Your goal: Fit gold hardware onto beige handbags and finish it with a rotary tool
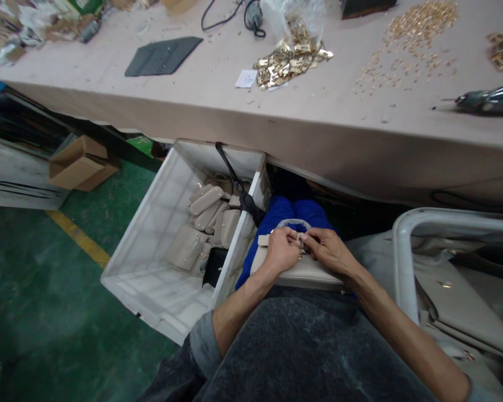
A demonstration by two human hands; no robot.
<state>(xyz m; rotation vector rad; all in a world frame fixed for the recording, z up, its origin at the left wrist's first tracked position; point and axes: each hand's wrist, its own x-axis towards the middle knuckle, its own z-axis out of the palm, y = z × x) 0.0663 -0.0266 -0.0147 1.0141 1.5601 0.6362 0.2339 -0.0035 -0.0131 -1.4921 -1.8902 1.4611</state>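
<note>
A cream handbag [312, 273] lies across my lap, over blue trousers. Its top handle [293, 222], apparently wrapped in clear plastic, arches up beyond my fingers. My left hand [283, 249] is closed on the bag's upper middle part, thumb and fingers pinched near a small gold-coloured fitting. Opposite it, my right hand [329, 249] pinches the same spot, so the fingertips of both hands nearly meet. My fingers partly cover the fitting, and its detail is too small to make out.
Left of my legs stands a white plastic bin [146, 223] with several beige bags inside. A grey-rimmed tub [404, 268] at right holds more bags. On the covered table [193, 100] lie gold metal plates [287, 61], tiny gold pieces [419, 28] and an electric screwdriver [490, 101].
</note>
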